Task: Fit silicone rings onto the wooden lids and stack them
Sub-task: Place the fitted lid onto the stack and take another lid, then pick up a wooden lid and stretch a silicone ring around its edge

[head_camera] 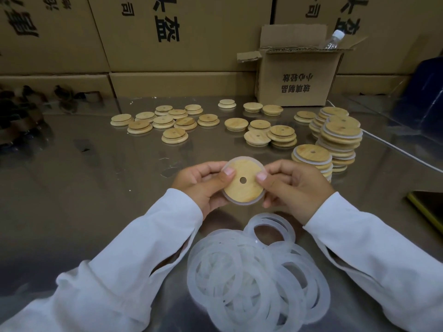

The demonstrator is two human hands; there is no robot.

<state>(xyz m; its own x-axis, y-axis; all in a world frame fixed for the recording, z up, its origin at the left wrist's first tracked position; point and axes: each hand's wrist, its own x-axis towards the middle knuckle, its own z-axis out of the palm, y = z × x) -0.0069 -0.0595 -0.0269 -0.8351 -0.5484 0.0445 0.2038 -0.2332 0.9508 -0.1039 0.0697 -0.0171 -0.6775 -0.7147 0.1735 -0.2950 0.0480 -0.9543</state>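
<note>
While a wall of cartons [167, 32] closed off the far side, the glossy bench [96, 176] carried everything the job needed. An open box [294, 77] stood at the far right with a bottle [334, 39] poking out of it. Nearest the person lay a heap of rings [251, 279], translucent and overlapping, just on the near side of the hands. Right of centre rose the stacks [340, 137] of ringed lids, leaning a little, the closest one just beyond and to the right of the right hand. Loose lids [167, 123] lay scattered across the far middle, some doubled up.

Both hands were raised between heap and stacks, sharing one lid [242, 188]. The left hand [201, 185] gripped its left edge, thumb on the face and fingers curled behind. The right hand [294, 188] gripped the right edge the same way. The lid was a round disc with no long axis, and its face with the centre hole tilted up toward the person. A ring [237, 202] showed round its rim, apparently seated or close to it, though the back was hidden.

For stacking, the lid would have to travel right and away. The right hand was nearer the closest stack, so it looked the likelier one to carry it.
</note>
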